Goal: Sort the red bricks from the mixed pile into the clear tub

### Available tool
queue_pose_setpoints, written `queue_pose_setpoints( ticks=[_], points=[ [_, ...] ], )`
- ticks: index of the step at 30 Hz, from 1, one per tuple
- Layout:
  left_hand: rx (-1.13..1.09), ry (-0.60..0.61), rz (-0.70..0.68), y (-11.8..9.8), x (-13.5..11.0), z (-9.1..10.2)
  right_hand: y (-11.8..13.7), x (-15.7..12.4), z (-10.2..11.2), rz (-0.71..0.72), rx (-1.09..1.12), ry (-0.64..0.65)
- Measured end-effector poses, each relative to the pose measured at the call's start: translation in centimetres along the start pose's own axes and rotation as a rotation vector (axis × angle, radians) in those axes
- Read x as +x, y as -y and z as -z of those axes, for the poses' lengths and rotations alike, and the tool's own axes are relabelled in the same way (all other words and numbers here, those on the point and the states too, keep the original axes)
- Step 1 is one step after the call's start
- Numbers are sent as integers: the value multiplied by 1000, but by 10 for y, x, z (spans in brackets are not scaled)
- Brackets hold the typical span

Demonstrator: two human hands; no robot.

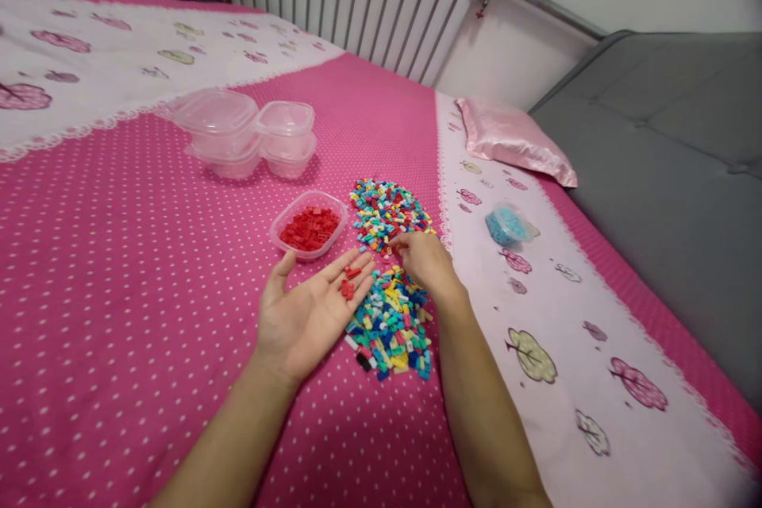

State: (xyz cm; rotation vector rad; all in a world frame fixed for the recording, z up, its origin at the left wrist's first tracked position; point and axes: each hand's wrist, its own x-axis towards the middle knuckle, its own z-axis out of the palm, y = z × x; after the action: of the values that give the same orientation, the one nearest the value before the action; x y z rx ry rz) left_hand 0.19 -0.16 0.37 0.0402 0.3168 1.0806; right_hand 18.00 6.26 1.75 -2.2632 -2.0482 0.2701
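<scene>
A heap of small mixed-colour bricks (388, 270) lies on the pink dotted bedspread (119, 254). My left hand (306, 313) rests palm up beside the heap, fingers stretched out, with a few red bricks (348, 283) lying on the fingers. My right hand (424, 260) is palm down on the heap, its fingertips pinched among the bricks; what they grip is too small to name. A clear tub of red bricks (309, 226) stands just beyond my left hand.
Stacked empty clear tubs with lids (244, 133) sit farther back. A small tub of light-blue bricks (507, 225) stands to the right on the pale floral strip. A pink pillow (512, 141), a grey sofa (672, 175) and a radiator (369, 0) border the bed.
</scene>
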Motion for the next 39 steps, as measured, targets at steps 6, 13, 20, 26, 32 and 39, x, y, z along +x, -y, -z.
queue_pose_setpoints(
  ticks=[6, 13, 20, 26, 32, 39],
  points=[
    [5, -13, -7, 0, 0, -1, -1, -2, 5, -100, -21, 2],
    [23, 13, -16, 0, 0, 0, -2, 1, 1, -90, -24, -37],
    [28, 10, -20, 1, 0, 0, 0, 7, -9, -70, -4, -46],
    [25, 8, -28, 1, 0, -1, 1, 11, -13, -64, -6, -69],
    [33, 6, -21, 1, 1, 0, 0, 11, -16, -26, -24, -85],
    [29, 22, -22, 0, 0, 1, -1, 3, -1, 65, 123, -132]
  ],
)
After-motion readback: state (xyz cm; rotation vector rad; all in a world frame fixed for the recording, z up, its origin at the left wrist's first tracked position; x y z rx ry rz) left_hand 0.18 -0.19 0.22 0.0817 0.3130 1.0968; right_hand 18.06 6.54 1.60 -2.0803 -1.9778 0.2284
